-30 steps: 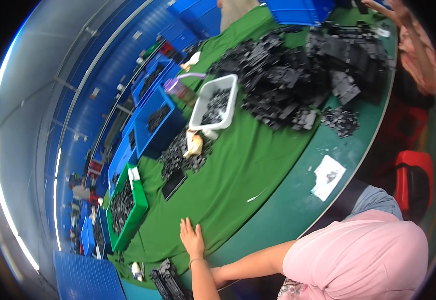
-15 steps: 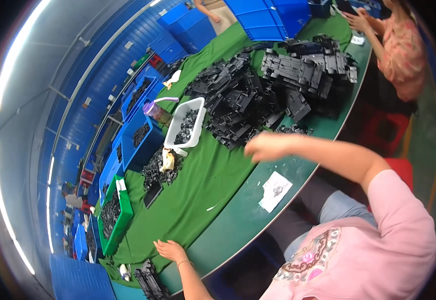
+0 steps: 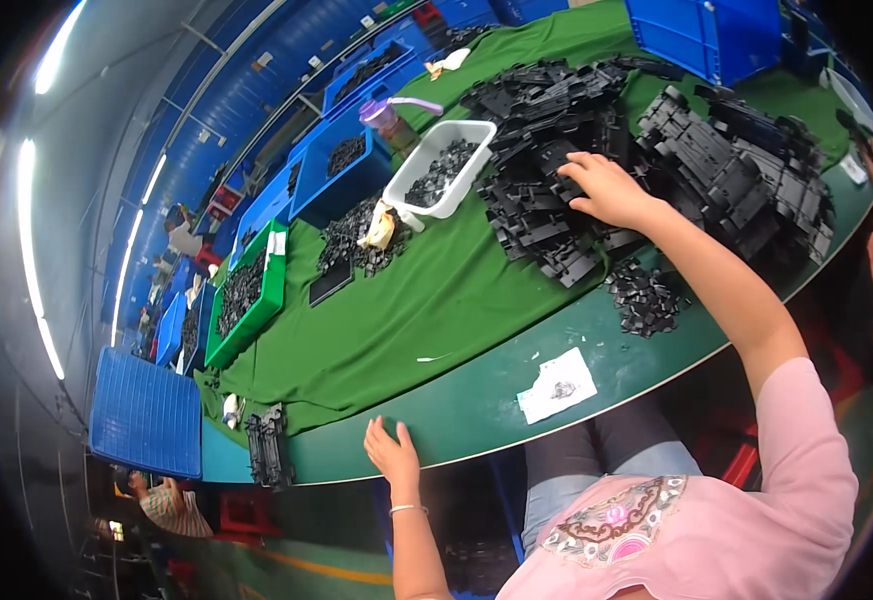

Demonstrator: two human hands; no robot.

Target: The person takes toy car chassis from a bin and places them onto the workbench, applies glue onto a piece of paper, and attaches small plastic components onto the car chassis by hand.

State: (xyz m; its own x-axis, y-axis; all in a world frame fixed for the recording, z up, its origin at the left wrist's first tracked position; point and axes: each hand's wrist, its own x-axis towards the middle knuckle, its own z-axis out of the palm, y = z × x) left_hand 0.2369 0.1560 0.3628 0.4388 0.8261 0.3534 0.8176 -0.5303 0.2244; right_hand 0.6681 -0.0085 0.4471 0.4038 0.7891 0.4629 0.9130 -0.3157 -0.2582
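My right hand (image 3: 607, 190) is stretched over a heap of black plastic parts (image 3: 547, 110), fingers apart and pointing left. Its fingertips are at the heap's surface; whether they touch a part I cannot tell. At the front edge of the green table (image 3: 467, 425), my left hand (image 3: 393, 452) has its fingers spread and holds nothing. Right of the heap lies a stack of larger black chassis-like parts (image 3: 702, 160). A mound of small black pieces (image 3: 647, 298) sits below my right wrist. A white paper (image 3: 559, 386) with something small and dark on it lies between my hands.
Beyond the green cloth (image 3: 407, 320) are a white bin (image 3: 447, 170), a green crate (image 3: 249, 300) and blue bins (image 3: 342, 165). A purple-lidded bottle (image 3: 387, 122) stands by the white bin. More black parts (image 3: 269, 445) lie at the left end. Another person (image 3: 172, 505) is at lower left.
My right hand has moved from the heap's near edge farther over it. My left hand has come off the cloth to the table edge. The view has turned, shifting everything.
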